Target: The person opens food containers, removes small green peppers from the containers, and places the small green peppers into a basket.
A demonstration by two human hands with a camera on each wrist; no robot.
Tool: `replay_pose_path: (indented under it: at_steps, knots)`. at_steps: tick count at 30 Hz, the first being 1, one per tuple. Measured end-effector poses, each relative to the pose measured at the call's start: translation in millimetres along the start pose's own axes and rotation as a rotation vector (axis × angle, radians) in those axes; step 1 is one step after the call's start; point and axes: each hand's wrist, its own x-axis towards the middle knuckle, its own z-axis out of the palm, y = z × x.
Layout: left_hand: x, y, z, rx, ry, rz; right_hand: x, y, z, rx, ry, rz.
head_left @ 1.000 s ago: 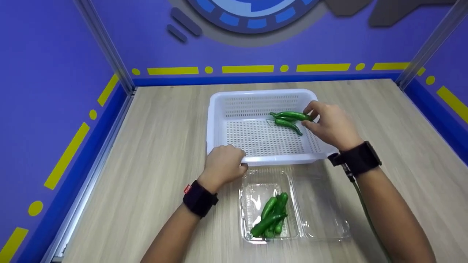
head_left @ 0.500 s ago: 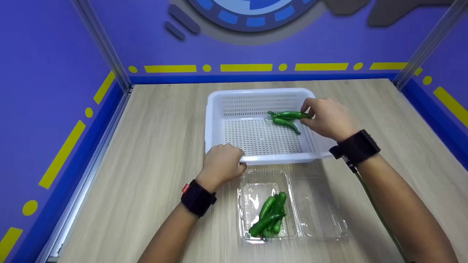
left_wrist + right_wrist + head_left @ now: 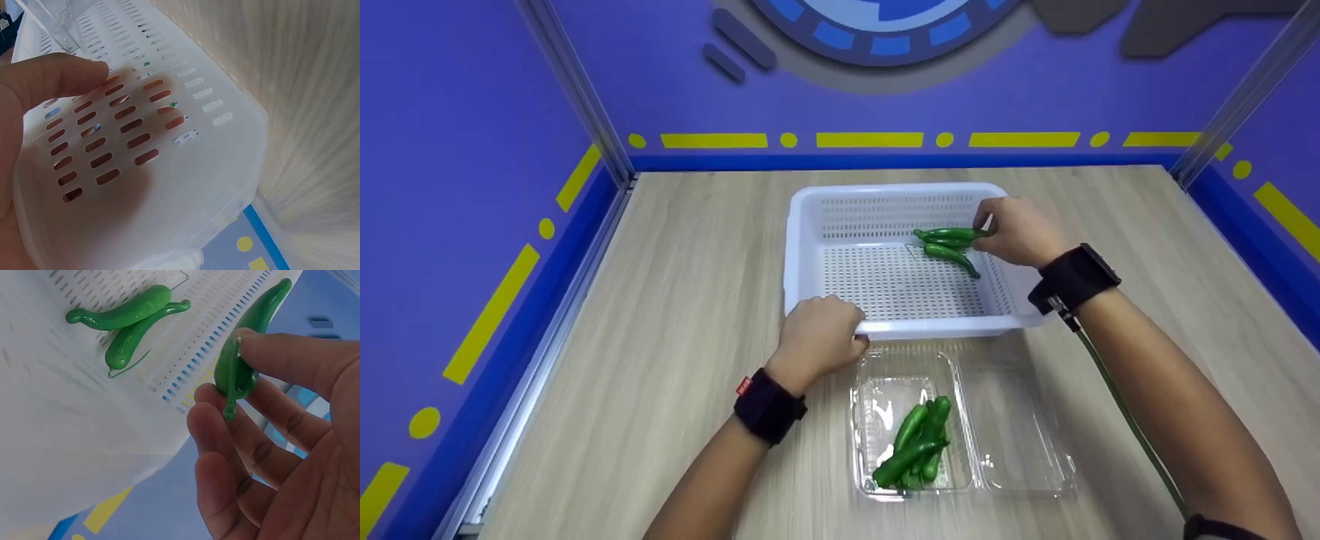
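A white slotted plastic basket (image 3: 930,328) stands on the table. My left hand (image 3: 819,337) grips its near left rim; in the left wrist view the thumb (image 3: 67,79) presses the outer wall, and fingers show dimly through the slots. At the basket's right side, my right hand (image 3: 1024,231) pinches a green chili pepper (image 3: 260,312) by its stem end between thumb and fingers. Two more green chili peppers (image 3: 132,309) lie in the basket below it, one across the other in the right wrist view.
A clear hinged plastic container (image 3: 855,420) lies opened flat in front of the basket, its lid (image 3: 1024,442) to the right. Several green peppers (image 3: 911,457) are piled in it. Blue-purple panels (image 3: 885,105) bound the table. A cable (image 3: 1117,397) runs along the right forearm.
My right hand has shifted slightly up and to the left, its wrist turning, with the pepper held between its fingers. The left hand keeps its grip on the basket.
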Motion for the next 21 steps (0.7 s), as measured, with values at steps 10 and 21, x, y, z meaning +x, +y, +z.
replay_pose_path:
  at_steps: [10, 21]
  knots:
    - [0.5, 0.7, -0.4, 0.003, -0.025, -0.006, 8, 0, 3, -0.040, -0.033, -0.017]
    - [-0.5, 0.9, 0.3, 0.008, 0.015, 0.000, 18, -2, 20, -0.090, -0.037, -0.039]
